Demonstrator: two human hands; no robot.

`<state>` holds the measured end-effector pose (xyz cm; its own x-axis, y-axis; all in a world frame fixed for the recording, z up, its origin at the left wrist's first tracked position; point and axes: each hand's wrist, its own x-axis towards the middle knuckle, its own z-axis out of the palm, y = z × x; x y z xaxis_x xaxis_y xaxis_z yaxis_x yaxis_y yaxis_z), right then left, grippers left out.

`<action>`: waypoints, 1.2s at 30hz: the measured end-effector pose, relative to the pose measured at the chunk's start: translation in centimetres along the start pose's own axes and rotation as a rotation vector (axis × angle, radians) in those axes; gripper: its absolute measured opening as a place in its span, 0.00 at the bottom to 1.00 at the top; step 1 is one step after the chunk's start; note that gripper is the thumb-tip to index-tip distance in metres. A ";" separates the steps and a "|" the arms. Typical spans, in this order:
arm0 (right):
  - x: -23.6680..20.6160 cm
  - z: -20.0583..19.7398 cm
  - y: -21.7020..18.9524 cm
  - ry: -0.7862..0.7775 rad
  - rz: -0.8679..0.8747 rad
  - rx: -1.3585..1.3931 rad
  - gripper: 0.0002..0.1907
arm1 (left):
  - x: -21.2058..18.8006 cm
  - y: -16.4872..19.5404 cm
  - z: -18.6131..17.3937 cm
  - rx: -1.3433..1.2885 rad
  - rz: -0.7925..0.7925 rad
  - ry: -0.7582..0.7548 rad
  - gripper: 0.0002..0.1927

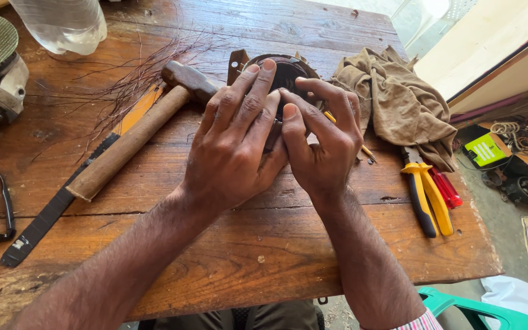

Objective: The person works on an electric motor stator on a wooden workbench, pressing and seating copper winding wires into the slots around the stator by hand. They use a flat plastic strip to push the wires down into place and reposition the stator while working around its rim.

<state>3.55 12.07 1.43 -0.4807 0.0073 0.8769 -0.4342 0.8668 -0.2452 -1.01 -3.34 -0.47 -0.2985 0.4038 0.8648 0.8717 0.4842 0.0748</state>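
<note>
Near bench's far edge: left hand (230,150) and right hand (324,143), both clamped on round dark motor part (288,68). Judgement: steady grip, fingertip pressure even. Hammer (135,134) beside.

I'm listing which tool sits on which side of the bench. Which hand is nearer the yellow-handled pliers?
Right. The right hand lies just left of the yellow-handled pliers; the left hand is farther off, beyond it.
</note>
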 end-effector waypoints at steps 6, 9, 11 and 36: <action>0.0 0.0 0.2 -0.012 0.004 0.000 0.12 | 0.2 0.2 -0.1 0.007 -0.016 -0.032 0.27; 0.0 -0.1 0.3 -0.021 0.003 0.029 0.14 | 0.2 0.4 -0.2 0.009 -0.026 -0.031 0.27; -0.1 -0.1 0.4 -0.026 0.010 0.041 0.14 | 0.2 0.5 -0.3 0.008 -0.039 -0.037 0.28; -0.4 0.4 1.8 0.037 -0.039 0.045 0.18 | 0.2 0.4 0.3 0.054 -0.048 -0.045 0.30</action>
<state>2.66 13.37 0.44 -0.4344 -0.0071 0.9007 -0.4862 0.8436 -0.2278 -0.83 -2.79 -0.38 -0.3579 0.4128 0.8375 0.8338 0.5450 0.0877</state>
